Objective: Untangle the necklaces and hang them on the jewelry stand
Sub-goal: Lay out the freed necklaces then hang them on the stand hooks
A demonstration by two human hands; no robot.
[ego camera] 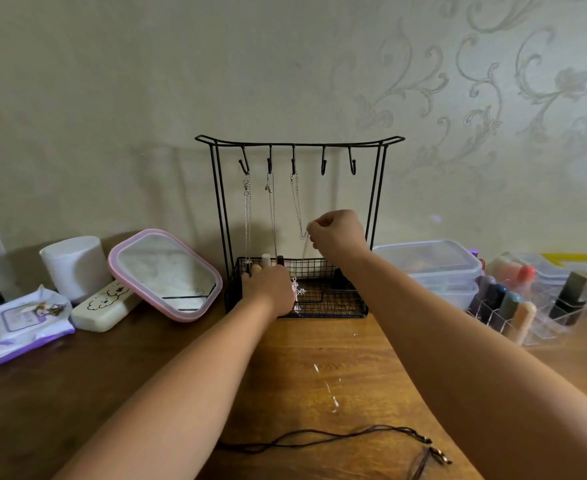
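A black wire jewelry stand (377, 188) with several hooks stands against the wall. Silver chains hang from its three left hooks: one (247, 209), a second (270, 202) and a third (297, 202). My right hand (337, 233) pinches the third chain partway down. My left hand (271, 287) rests at the stand's basket (337, 303), beside the cross pendant (297, 294) at that chain's lower end; whether it grips the pendant is unclear. A dark cord necklace (337, 439) lies on the wooden table near me.
Left of the stand are a pink-rimmed mirror (167, 271), a white cylinder (73, 265), a cream case (105, 306) and a wipes pack (18, 323). To the right sit stacked clear plastic boxes (430, 265) and a clear organizer with cosmetics (527, 306).
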